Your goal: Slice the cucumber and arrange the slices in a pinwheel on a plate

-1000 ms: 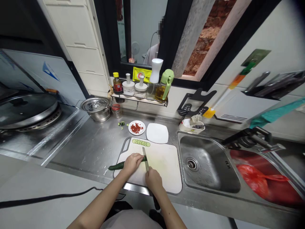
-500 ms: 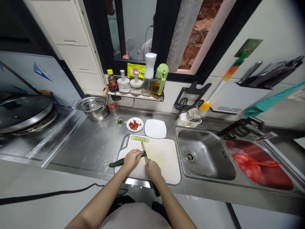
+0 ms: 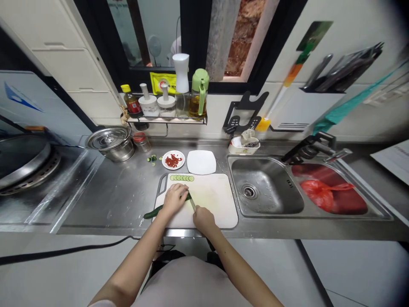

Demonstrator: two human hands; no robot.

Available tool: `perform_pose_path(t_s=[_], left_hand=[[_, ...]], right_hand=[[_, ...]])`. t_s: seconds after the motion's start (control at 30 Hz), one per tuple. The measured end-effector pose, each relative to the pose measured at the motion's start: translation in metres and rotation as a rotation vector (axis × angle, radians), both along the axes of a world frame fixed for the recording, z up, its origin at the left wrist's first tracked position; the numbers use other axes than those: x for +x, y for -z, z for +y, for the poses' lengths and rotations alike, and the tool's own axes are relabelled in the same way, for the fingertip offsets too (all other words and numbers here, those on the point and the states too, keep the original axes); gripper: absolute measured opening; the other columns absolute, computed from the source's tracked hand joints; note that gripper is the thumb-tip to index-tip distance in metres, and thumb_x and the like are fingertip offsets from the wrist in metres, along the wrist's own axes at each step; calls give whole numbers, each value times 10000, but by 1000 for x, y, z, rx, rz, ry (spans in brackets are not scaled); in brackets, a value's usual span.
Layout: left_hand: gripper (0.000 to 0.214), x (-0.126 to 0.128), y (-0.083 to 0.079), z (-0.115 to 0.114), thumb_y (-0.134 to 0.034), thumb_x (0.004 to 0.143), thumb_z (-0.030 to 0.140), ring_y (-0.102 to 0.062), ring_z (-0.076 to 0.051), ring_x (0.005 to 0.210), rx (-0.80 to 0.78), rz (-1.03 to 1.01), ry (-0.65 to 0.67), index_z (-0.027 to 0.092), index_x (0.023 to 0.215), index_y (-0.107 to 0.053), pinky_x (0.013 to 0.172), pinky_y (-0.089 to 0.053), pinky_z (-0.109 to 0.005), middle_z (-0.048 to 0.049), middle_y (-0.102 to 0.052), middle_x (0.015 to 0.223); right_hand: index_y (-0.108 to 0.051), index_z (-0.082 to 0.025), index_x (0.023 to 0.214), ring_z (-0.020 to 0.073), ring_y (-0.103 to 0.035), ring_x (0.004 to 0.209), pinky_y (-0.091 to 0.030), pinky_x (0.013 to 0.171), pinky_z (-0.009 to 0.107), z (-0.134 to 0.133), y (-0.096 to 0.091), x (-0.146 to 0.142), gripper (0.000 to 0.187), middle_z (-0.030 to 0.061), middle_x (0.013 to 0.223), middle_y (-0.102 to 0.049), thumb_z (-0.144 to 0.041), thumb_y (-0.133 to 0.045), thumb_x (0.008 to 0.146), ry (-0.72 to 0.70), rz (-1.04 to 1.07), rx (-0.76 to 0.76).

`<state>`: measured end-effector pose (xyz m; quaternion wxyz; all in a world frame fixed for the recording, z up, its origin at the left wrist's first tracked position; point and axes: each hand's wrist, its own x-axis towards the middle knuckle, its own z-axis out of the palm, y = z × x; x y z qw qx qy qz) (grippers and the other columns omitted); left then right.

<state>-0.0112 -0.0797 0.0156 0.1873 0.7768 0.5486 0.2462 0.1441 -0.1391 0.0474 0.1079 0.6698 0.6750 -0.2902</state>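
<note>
The long dark-green cucumber (image 3: 152, 212) lies slantwise across the left part of the white rectangular cutting board (image 3: 212, 202), its far-left end reaching past the board's edge over the steel counter (image 3: 105, 200). The left hand (image 3: 175, 199) is laid over the cucumber's middle, fingers bent and clamped on it near the cut end; the gaps between them are too small to judge. The right hand (image 3: 204, 218) has its fingers wrapped around the handle of a narrow steel knife (image 3: 192, 203), whose blade slants up and away to the cucumber's right end, beside the left fingertips; whether it has entered the flesh cannot be told. Beyond the hands, a row of overlapping pale-green round slices (image 3: 182, 178) lies along the board's far edge, near the board's grey handle loop. Just behind the board are a small round white plate (image 3: 164, 160) bearing chopped red pieces (image 3: 173, 160) and, at its right, a squarish white plate (image 3: 201, 162). Small green scraps (image 3: 152, 158) lie left of the round plate; farther left come a clear jar with a red lid (image 3: 142, 143) and a lidded stainless-steel pot (image 3: 119, 152). To the board's right is a steel sink basin (image 3: 271, 196).
</note>
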Motion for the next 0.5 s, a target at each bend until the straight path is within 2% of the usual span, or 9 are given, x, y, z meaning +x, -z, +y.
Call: perform_pose_path(t_s=[0.07,0.17,0.3,0.5], left_hand=[[354,1,-11,7,-541,823,185,-522,-238,1138,8,67,151,279,1140,-668,1038,-375,-436,-54,-637,1138],[426,2,-19,16,-612,705,136,-427,-294,1264,-9,191,314,311,1084,-699,1127,-217,-538,-52,-595,1235],[306,3,-14,23,-638,656,139,-382,-336,1300,-46,288,363,284,907,-735,1128,-137,-605,-63,-581,1251],[211,4,-14,26,-594,670,135,-440,-293,1228,-69,289,406,251,810,-702,1125,-183,-560,-64,-607,1123]], right_hand=[[-591,-122,1118,237,-657,1007,-463,775,304,0,-1,-1,309,157,1030,-691,-106,-371,901,-24,-13,15],[-584,-125,1111,241,-661,1005,-467,780,310,0,-1,-2,304,157,1018,-692,-80,-386,884,-53,-35,35],[-580,-123,1103,249,-665,1001,-469,780,311,-1,-1,-1,298,159,1016,-694,-70,-396,875,-70,-57,41],[-574,-133,1094,241,-668,998,-472,778,307,-3,1,0,296,152,1008,-696,-59,-399,868,-69,-66,48]])
